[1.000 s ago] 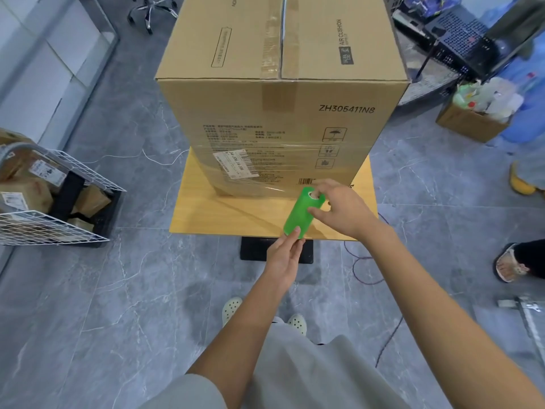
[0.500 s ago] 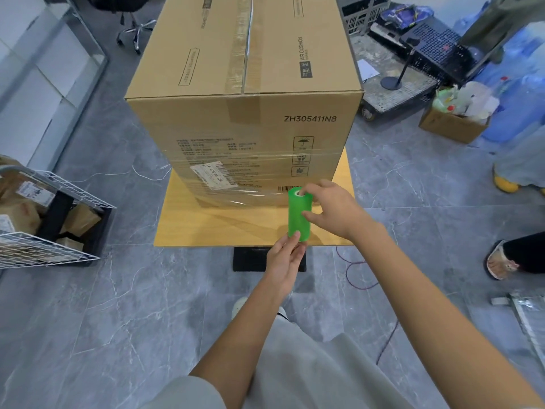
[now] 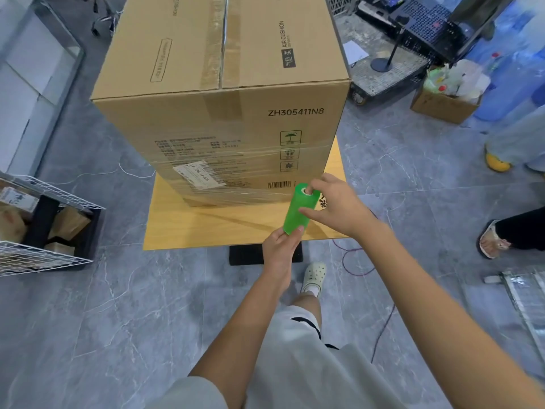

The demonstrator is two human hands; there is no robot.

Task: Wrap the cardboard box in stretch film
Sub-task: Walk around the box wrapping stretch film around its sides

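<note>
A large taped cardboard box stands on a low wooden table. Clear stretch film is banded round the box's lower part and runs to a green film roll held near the box's lower right corner. My right hand grips the roll's top end, with a finger in the core and the thumb across its side. My left hand holds the roll's bottom end from below.
A wire basket cart with parcels stands at the left. A black table base and a purple cable lie on the grey tile floor. A trolley, a small open box and another person's feet are at the right.
The roll has stayed at the box's lower right corner in both hands. My viewpoint has shifted right around the box, so the box now sits further left in view.
</note>
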